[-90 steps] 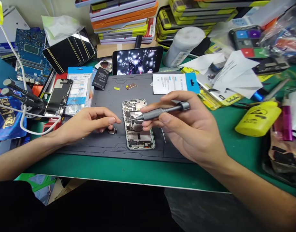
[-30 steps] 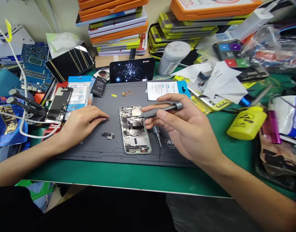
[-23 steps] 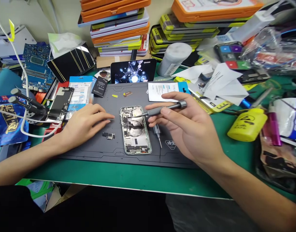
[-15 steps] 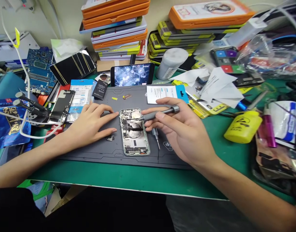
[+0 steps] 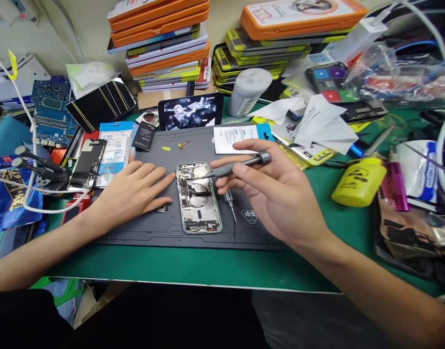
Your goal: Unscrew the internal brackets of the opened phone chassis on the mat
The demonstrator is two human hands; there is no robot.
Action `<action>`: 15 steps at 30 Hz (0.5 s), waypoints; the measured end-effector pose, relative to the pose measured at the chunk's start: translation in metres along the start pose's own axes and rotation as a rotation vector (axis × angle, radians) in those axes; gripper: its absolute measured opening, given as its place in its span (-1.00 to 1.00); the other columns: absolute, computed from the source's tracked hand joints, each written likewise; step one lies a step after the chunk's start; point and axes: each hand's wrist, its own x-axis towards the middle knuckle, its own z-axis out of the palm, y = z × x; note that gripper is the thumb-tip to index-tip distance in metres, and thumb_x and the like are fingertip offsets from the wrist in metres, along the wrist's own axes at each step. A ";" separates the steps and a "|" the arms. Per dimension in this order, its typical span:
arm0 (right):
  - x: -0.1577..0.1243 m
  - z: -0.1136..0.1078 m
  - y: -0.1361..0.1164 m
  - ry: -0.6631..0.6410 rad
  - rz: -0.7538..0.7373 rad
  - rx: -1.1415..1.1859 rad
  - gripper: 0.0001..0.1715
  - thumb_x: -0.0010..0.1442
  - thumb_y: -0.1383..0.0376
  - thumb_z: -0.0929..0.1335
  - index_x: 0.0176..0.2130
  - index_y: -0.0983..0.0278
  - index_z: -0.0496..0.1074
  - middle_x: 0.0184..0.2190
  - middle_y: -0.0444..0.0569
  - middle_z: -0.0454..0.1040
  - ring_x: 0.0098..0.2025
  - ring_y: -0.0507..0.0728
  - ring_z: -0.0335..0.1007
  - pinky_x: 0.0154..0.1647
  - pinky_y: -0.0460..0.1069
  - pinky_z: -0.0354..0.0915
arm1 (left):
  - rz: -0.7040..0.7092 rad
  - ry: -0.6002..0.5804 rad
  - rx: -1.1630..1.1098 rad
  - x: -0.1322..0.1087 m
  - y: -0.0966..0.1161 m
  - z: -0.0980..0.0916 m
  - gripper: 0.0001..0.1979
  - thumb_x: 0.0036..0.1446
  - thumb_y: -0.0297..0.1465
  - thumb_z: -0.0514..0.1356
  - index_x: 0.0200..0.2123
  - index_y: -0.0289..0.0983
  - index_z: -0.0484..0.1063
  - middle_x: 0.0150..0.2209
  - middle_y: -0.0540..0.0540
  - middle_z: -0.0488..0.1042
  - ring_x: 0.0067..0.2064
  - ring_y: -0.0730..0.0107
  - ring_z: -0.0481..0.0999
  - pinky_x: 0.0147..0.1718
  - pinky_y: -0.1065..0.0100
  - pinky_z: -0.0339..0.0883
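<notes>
An opened phone (image 5: pixel 198 198) with its insides showing lies on a dark grey work mat (image 5: pixel 149 228). My right hand (image 5: pixel 276 194) is closed round a grey screwdriver (image 5: pixel 237 166), whose tip rests at the phone's upper part. My left hand (image 5: pixel 135 189) lies flat on the mat just left of the phone, fingers stretched out, fingertips at the phone's left edge. A small loose part (image 5: pixel 162 209) shows under those fingers. A second screwdriver bit (image 5: pixel 229 201) lies right of the phone.
A phone playing a video (image 5: pixel 190 110) stands behind the mat. Stacked orange and yellow cases (image 5: pixel 164 43) fill the back. Papers (image 5: pixel 316 121), a yellow bottle (image 5: pixel 358 182) and bags clutter the right. A detached screen (image 5: pixel 86 157), a circuit board (image 5: pixel 51 109) and cables sit on the left.
My left hand has opened from a pinch and slid right to lie flat against the phone's left edge. The right hand keeps the screwdriver at the phone's top.
</notes>
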 end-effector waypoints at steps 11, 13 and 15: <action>0.000 -0.001 0.000 0.012 0.024 -0.025 -0.70 0.30 0.22 0.52 0.00 0.06 0.46 -0.16 -0.11 0.75 -0.32 0.11 0.66 -0.20 0.08 0.65 | -0.038 0.124 -0.176 -0.007 -0.016 0.005 -0.63 0.61 -0.29 0.03 0.10 -0.25 0.63 0.01 -0.20 0.67 -0.01 0.09 0.58 0.00 0.09 0.39; 0.000 -0.001 -0.001 0.006 0.028 -0.034 -0.68 0.30 0.20 0.53 0.00 0.05 0.46 -0.15 -0.12 0.75 -0.31 0.11 0.66 -0.20 0.08 0.66 | -0.050 0.078 -0.206 -0.006 -0.017 0.009 -0.59 0.61 -0.25 0.01 0.27 -0.23 0.56 0.02 -0.23 0.64 -0.02 0.08 0.57 0.07 0.03 0.40; 0.000 -0.001 -0.001 -0.002 0.027 -0.039 -0.68 0.31 0.17 0.54 0.01 0.05 0.45 -0.14 -0.12 0.75 -0.31 0.11 0.66 -0.20 0.08 0.66 | -0.046 0.047 -0.237 -0.005 -0.018 0.011 -0.56 0.61 -0.21 0.02 0.35 -0.20 0.51 0.02 -0.25 0.61 -0.03 0.07 0.56 0.14 -0.04 0.39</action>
